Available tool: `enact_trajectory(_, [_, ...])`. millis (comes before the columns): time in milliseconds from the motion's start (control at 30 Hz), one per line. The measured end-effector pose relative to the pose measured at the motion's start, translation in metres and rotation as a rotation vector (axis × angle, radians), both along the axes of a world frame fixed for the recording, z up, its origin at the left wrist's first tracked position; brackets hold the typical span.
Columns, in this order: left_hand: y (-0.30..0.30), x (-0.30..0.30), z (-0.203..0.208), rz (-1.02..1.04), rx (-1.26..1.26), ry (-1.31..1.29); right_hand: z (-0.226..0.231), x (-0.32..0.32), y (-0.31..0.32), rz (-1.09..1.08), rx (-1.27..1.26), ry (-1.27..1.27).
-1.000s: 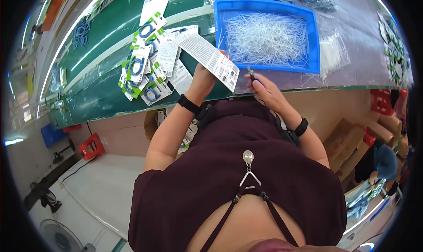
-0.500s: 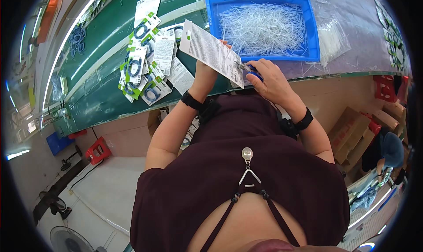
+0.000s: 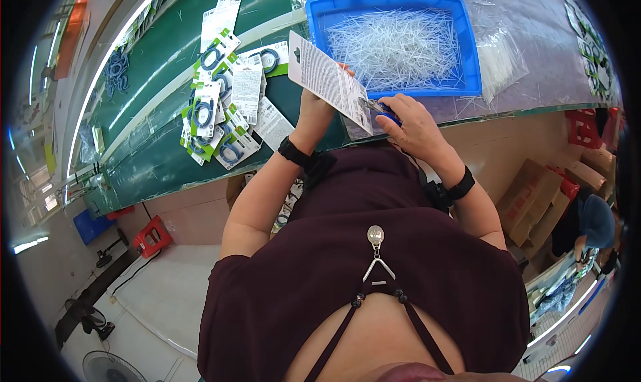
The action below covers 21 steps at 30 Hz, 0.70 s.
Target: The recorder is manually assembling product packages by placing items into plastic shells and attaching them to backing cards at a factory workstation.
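Here's your worktop point(image 3: 157, 118), running wide beneath everything, and on it sits your landmark, the blue tray point(image 3: 318, 23). Left of the tray, a loose heap of packaged cards point(image 3: 246, 92) overlaps itself, coils of blue cord showing on several. And now the card point(image 3: 327, 78) in play: raised and slanting, the end with the hanging hole left of the tray, the opposite end on your side of the tray's near left corner. It looks light and fairly stiff, likely to crease at a corner, perhaps a touch slick on its printed face; the long edges and the middle of the back seem the best places to take hold. Your left grip point(image 3: 316, 110) has it, closed around from behind, fingertips peeping past the edge facing the tray; the card spreads over that grip and hides most of those fingers. Just below the tray, your right grip point(image 3: 415, 123) is closed on a small blue-handled tool point(image 3: 389, 116), its metal nose right at the card's lower end; whether it bites there, you can't tell from here. Smallest of all, inside the tray: a tangle of thin white strips point(image 3: 394, 48).
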State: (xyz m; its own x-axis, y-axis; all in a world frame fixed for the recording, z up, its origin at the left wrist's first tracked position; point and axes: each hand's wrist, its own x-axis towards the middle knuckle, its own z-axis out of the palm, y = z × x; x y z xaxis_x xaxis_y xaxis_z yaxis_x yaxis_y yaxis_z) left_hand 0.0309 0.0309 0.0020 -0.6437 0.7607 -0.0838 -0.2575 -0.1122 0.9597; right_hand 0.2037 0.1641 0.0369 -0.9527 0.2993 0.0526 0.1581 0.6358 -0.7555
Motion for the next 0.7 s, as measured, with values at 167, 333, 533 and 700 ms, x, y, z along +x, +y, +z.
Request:
enact_trajectory(167, [0.008,-0.003,-0.004,-0.037,-0.055,0.082,-0.021,-0.001,0.002,-0.07,-0.091,0.04])
enact_trajectory(333, [0.009,-0.013,-0.03,-0.049,-0.127,0.135,-0.036,-0.014,0.013,0.006,-0.28,-0.233])
enact_trajectory(533, [0.006,-0.016,-0.039,-0.063,-0.137,0.094,-0.048,-0.029,0.014,-0.08,-0.444,-0.02])
enact_trajectory(700, [0.006,-0.013,-0.037,-0.073,-0.1,0.103,-0.044,-0.042,0.014,-0.058,-0.447,-0.018])
